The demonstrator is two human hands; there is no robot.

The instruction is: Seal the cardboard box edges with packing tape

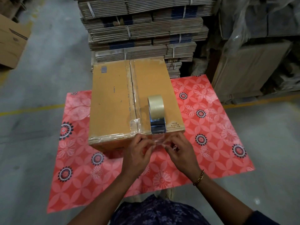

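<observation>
A closed brown cardboard box (113, 101) rests on a table with a red flowered cloth (211, 127). Clear tape runs along its centre seam and its near edge. A tape dispenser (156, 114) with a roll of clear tape sits on the box top near the front right corner. A strip of clear tape (156, 140) hangs from the dispenser over the near edge. My left hand (138, 153) and my right hand (178, 150) pinch the free end of that strip between their fingertips, just in front of the box's near face.
Tall stacks of bundled flat cardboard (142, 30) stand right behind the table. Plastic-wrapped cartons (259, 46) are at the right. An open carton (11, 41) lies on the concrete floor at the left, where a yellow line (32, 109) runs.
</observation>
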